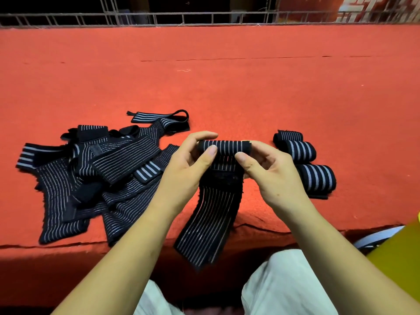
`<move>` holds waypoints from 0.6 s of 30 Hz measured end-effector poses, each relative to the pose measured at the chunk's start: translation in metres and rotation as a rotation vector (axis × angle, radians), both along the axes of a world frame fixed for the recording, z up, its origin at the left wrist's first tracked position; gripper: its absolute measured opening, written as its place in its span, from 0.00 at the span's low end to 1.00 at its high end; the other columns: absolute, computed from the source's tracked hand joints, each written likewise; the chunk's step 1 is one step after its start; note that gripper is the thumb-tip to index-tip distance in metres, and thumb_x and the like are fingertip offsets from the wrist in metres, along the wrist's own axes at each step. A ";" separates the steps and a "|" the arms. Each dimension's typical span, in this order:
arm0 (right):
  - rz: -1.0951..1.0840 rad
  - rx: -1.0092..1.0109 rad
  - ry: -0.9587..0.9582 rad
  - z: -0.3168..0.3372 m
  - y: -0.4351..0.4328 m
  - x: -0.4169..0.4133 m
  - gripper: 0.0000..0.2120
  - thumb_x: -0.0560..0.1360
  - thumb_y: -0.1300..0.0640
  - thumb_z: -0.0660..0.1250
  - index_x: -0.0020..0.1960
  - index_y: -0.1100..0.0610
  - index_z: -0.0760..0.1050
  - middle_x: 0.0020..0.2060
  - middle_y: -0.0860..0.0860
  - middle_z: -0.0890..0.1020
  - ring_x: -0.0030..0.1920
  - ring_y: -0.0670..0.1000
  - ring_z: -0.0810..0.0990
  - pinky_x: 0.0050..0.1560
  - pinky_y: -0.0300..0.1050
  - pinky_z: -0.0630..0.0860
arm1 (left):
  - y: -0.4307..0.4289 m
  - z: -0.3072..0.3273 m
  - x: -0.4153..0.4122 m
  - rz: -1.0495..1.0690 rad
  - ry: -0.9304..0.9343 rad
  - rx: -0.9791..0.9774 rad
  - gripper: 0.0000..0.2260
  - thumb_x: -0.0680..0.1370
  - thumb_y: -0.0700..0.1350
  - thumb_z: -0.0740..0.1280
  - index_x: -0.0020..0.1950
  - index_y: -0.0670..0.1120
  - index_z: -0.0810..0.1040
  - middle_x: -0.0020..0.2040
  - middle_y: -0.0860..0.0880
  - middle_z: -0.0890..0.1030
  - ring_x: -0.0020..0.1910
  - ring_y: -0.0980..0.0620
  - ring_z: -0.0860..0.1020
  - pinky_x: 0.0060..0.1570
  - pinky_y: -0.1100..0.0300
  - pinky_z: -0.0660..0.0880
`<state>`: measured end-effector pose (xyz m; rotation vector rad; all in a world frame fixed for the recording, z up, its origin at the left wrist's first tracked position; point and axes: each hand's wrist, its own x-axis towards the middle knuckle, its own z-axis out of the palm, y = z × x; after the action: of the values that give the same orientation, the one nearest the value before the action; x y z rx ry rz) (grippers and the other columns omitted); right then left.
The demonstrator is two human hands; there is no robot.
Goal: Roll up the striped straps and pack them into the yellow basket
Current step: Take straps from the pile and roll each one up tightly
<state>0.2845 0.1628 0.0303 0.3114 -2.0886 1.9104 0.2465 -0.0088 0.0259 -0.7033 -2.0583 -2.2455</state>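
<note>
A black strap with thin white stripes (210, 214) is held above the table's front edge, its top end partly rolled into a tight roll and its tail hanging down toward my lap. My left hand (188, 169) pinches the roll's left end between thumb and fingers. My right hand (268, 169) pinches its right end the same way. A pile of several unrolled striped straps (95, 176) lies to the left. Three rolled straps (302, 153) sit in a row to the right. A yellow basket (400, 253) shows partly at the lower right edge.
The red felt-covered table (227, 76) stretches far back to a metal rail (204, 19). Its front edge runs just in front of my knees in light trousers (286, 287). A white-and-dark object (377, 237) lies beside the basket.
</note>
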 end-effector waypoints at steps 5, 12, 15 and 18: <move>-0.010 0.011 -0.042 0.002 0.000 0.000 0.09 0.78 0.60 0.68 0.58 0.59 0.80 0.48 0.53 0.86 0.48 0.45 0.82 0.48 0.44 0.80 | 0.001 0.000 -0.002 0.090 0.049 -0.085 0.10 0.79 0.51 0.65 0.56 0.48 0.79 0.45 0.54 0.81 0.45 0.57 0.78 0.48 0.60 0.74; 0.022 0.106 -0.105 0.000 -0.004 0.001 0.18 0.83 0.50 0.60 0.54 0.64 0.80 0.45 0.70 0.79 0.42 0.53 0.78 0.46 0.64 0.76 | -0.003 -0.002 -0.002 0.030 0.148 -0.137 0.09 0.79 0.45 0.65 0.59 0.49 0.77 0.48 0.56 0.79 0.49 0.57 0.76 0.53 0.59 0.74; 0.040 0.106 -0.043 -0.002 0.001 0.001 0.11 0.83 0.58 0.60 0.57 0.62 0.79 0.45 0.57 0.84 0.47 0.49 0.81 0.48 0.51 0.78 | -0.001 -0.002 -0.003 0.064 0.028 -0.162 0.13 0.79 0.55 0.64 0.60 0.51 0.79 0.46 0.56 0.80 0.48 0.56 0.78 0.53 0.56 0.75; 0.036 0.130 -0.006 -0.007 0.004 -0.001 0.11 0.81 0.58 0.63 0.61 0.61 0.77 0.53 0.53 0.84 0.57 0.49 0.81 0.60 0.47 0.77 | 0.002 -0.003 -0.004 0.061 -0.029 -0.180 0.14 0.80 0.59 0.63 0.54 0.50 0.80 0.45 0.56 0.82 0.46 0.58 0.79 0.51 0.55 0.75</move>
<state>0.2830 0.1668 0.0229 0.3743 -2.2301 1.8007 0.2427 -0.0072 0.0230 -0.6097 -2.2841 -2.0698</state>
